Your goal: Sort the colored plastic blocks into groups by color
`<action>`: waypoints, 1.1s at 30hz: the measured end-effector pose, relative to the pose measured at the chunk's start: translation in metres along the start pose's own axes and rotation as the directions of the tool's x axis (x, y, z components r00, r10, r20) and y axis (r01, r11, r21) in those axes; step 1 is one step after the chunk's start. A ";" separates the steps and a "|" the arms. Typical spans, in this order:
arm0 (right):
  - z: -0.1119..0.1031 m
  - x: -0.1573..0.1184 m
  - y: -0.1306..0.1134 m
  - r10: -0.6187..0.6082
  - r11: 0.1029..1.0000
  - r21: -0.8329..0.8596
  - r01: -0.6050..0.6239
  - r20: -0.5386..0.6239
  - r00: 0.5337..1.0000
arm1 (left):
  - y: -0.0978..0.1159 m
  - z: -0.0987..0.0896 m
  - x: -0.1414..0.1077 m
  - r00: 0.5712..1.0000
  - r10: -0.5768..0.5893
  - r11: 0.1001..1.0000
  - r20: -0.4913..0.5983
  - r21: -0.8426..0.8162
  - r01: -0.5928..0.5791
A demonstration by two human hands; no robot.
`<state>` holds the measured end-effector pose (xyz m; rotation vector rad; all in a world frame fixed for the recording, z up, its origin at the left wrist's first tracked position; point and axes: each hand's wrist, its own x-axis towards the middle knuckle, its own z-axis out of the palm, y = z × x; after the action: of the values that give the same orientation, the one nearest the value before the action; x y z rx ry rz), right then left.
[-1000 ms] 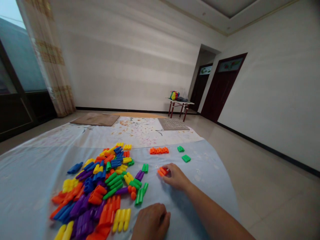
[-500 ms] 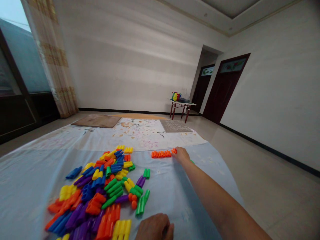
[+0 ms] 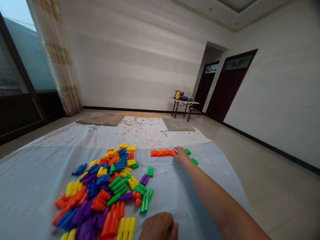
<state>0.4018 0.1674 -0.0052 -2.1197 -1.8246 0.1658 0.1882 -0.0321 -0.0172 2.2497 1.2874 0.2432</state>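
Note:
A row of orange plastic pieces (image 3: 162,153) lies across the blue cloth. At the row's right end, my right hand (image 3: 180,155) has its fingers closed on an orange piece, in line with the others. My left hand (image 3: 158,226) rests near the bottom edge, fingers curled; whether anything is under them is hidden. Beside it on the left are yellow joined tubes (image 3: 126,228) and a large pile of mixed pieces (image 3: 100,186) in blue, purple, orange, green and yellow. Two green pieces (image 3: 194,161) lie just right of my right hand.
Beyond the blue cloth (image 3: 172,186) is a floral cloth (image 3: 142,131) with a brown board (image 3: 101,119) at left and a patterned grey board (image 3: 178,124) at right. A small table (image 3: 186,101) bearing a colourful bag stands near the wall.
My right hand has brought its orange piece left against the row, closing the small gap. The green pieces beyond it show more fully. The view has shifted slightly; my left hand stays curled.

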 end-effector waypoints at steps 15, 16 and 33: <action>-0.001 -0.072 -0.051 -0.409 0.852 0.308 0.423 -0.114 0.906 | 0.006 -0.002 -0.009 0.994 0.008 0.998 -0.110 -0.064 -0.015; 0.003 -0.080 -0.059 -0.468 0.810 0.342 0.477 -0.116 0.876 | 0.006 -0.001 -0.009 0.992 0.014 0.998 -0.122 -0.063 -0.022; 0.009 -0.108 -0.090 -0.567 0.811 0.229 0.539 0.081 0.819 | 0.007 -0.005 -0.013 0.983 0.056 0.994 -0.173 -0.080 -0.071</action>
<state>0.2961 0.0742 0.0020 -1.3930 -2.3231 0.3445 0.1848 -0.0439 -0.0081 2.2385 1.2664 0.5146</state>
